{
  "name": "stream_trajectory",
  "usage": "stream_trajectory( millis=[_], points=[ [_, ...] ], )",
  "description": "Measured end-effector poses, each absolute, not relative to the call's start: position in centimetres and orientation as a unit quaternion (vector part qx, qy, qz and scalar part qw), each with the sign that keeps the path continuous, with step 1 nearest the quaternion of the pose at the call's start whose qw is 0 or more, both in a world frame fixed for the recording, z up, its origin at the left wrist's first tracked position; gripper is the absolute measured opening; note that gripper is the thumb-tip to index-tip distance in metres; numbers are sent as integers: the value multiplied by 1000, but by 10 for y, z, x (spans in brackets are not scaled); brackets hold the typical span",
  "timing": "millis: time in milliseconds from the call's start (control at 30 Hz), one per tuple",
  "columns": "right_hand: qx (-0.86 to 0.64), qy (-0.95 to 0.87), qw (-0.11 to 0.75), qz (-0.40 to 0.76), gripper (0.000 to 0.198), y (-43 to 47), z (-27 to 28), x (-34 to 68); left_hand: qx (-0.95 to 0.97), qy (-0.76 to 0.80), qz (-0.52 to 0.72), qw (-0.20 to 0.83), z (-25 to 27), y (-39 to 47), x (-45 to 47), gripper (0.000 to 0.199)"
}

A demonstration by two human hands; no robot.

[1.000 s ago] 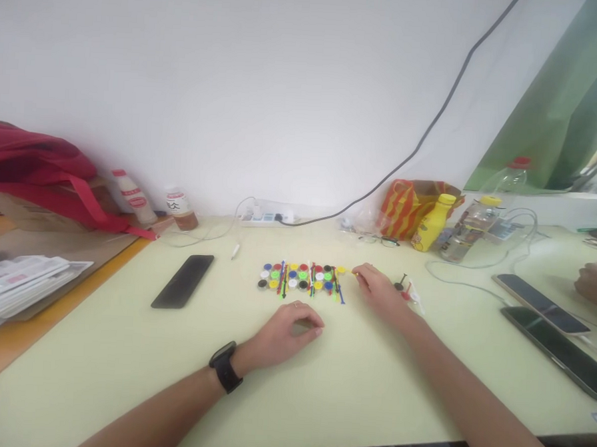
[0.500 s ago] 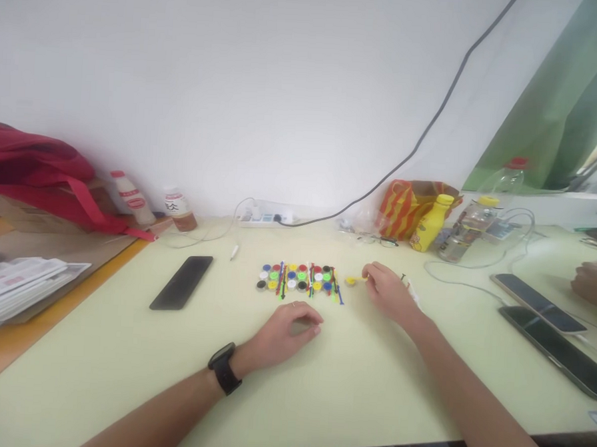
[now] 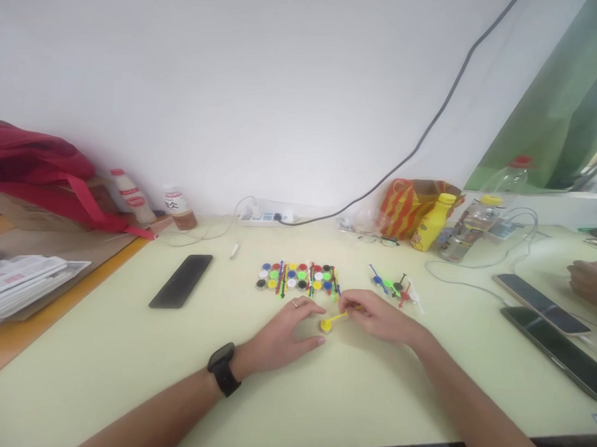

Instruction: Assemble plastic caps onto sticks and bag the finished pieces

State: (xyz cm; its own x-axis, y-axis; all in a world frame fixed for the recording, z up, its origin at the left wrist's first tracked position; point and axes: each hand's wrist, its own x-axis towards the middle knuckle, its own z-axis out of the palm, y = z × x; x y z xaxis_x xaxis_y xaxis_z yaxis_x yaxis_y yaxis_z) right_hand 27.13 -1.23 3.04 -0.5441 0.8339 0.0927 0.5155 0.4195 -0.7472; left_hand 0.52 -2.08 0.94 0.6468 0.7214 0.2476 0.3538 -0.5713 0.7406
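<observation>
The right hand's [image 3: 381,316] grip pinches the yellow stick [image 3: 338,316], which reaches the yellow disc [image 3: 326,327] on the desk [image 3: 269,402]; the left hand's [image 3: 283,331] grip is parted, thumb and finger flanking the disc; I cannot tell whether they touch it.

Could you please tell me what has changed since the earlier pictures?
The right hand, still holding the yellow stick, has moved leftward and toward the person, bringing the yellow disc between the hands. The left hand has opened wider. The rows of discs and the black phone stayed put.
</observation>
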Motion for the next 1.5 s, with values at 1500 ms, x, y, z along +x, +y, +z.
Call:
stream_trajectory(
  millis=[1500],
  points=[
    [-393,-733,387,398,25,-25,19,228,755,323,386,421,13,-16,6,23]
  ],
)
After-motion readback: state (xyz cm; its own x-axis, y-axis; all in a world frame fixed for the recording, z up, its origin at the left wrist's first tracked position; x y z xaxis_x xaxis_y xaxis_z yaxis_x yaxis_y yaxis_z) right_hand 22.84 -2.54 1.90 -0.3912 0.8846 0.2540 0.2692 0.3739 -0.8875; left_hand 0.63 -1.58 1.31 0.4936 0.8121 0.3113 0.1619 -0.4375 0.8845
